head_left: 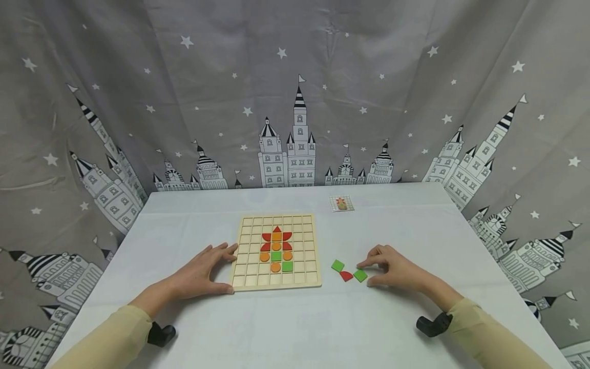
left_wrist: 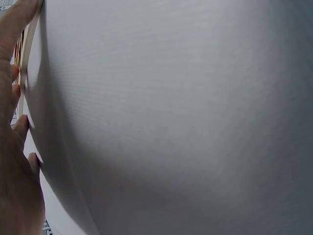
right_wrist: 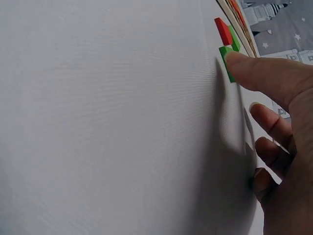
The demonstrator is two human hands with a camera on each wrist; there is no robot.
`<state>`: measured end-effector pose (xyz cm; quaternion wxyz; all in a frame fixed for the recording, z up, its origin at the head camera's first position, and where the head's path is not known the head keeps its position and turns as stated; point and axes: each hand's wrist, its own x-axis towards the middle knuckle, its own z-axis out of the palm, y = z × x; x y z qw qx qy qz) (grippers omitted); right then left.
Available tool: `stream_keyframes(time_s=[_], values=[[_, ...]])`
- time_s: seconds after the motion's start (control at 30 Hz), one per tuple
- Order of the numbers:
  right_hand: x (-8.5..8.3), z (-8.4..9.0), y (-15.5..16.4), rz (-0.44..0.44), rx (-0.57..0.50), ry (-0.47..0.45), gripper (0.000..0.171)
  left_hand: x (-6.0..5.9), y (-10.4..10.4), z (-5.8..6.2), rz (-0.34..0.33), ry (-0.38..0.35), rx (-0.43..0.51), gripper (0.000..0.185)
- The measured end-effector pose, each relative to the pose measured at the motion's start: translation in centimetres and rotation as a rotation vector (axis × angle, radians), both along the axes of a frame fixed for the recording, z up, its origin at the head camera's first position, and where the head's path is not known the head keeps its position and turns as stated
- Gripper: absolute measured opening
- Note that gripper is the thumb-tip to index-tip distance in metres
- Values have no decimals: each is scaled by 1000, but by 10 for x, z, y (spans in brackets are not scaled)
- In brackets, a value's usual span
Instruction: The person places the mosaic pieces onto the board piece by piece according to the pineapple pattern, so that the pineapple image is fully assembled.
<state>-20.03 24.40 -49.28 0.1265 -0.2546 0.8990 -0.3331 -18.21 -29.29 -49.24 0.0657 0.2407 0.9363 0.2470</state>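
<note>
A wooden grid board (head_left: 305,261) lies flat on the white table, with red, orange and green pieces set in its middle columns. My left hand (head_left: 198,271) rests at the board's left edge, thumb and fingers spread along it. Right of the board, two green square tiles lie on the cloth, one nearer the board (head_left: 338,265) and one by my right hand (head_left: 360,275). A red curved piece (head_left: 346,277) lies between them. My right hand (head_left: 392,267) has its thumb and index finger spread around the nearer green tile; contact is unclear.
A small pattern card (head_left: 341,204) lies behind the loose pieces, towards the back of the table (head_left: 207,205). A grey curtain (head_left: 332,66) printed with castles and stars hangs behind the table and at its sides. Black wrist devices (head_left: 433,325) sit below both wrists.
</note>
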Motion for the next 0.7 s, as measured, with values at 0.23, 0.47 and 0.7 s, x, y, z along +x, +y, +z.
stream_keyframes(time_s=[0.23,0.47,0.7], values=[[0,-7,0,11,-19,47,33,0,-1,-1,-4,3,-1,83],[1,-8,-1,4,-28,82,28,0,-1,-1,0,2,3,83],[3,-10,-1,-31,36,178,25,0,-1,-1,-6,5,7,82]])
